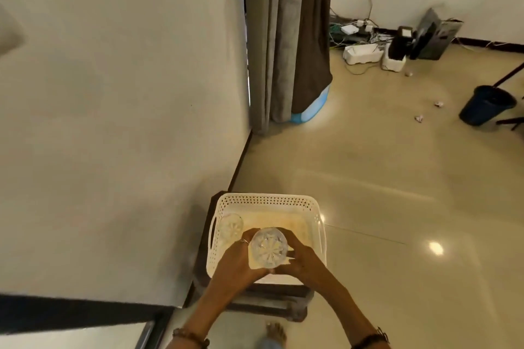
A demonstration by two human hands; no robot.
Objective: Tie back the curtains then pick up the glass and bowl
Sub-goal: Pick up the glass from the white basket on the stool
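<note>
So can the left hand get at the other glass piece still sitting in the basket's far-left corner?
Probably yes, once freed. The left hand is cupped with the right hand around the cut-glass piece; the second piece lies uncovered just beyond its fingers, inside the basket.

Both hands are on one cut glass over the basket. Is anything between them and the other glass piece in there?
Nothing visible. The other glass piece sits in the basket's far-left corner, uncovered, just beyond the left hand. Both hands, the right hand included, are occupied with the held glass.
</note>
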